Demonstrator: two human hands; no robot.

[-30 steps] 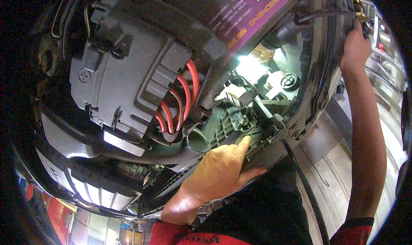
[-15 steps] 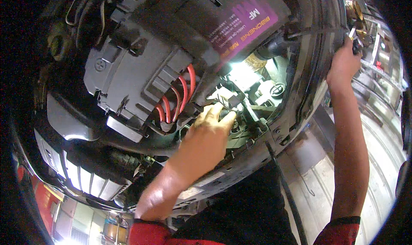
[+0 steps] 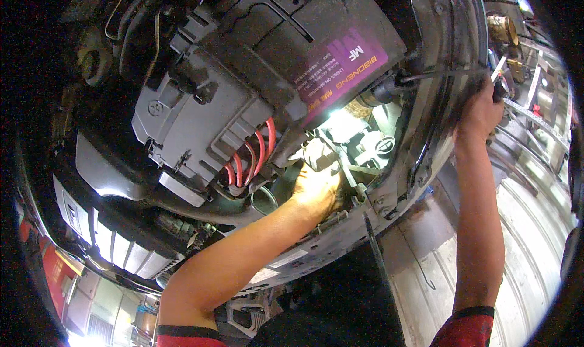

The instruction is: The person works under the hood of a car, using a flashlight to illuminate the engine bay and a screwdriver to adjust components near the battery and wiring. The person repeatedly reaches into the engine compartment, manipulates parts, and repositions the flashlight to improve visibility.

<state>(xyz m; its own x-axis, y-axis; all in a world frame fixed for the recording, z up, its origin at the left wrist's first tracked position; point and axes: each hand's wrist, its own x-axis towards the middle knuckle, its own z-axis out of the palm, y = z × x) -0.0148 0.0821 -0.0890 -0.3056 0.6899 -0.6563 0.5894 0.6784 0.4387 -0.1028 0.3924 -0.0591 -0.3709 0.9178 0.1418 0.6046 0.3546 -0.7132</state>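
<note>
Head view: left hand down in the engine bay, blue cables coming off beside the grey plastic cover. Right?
Not quite: the cables beside the grey plastic cover are red, not blue, as the head view shows. What you say of the left hand stands.

Left hand (image 3: 317, 189) farther in than second ago, forearm (image 3: 243, 248) stretched toward two o'clock; fingers (image 3: 309, 175), earlier short of white plastic part (image 3: 317, 152), now at its six o'clock side

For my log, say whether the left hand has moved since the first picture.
Yes: the left hand has moved up the picture, nearer the red cables.
</note>
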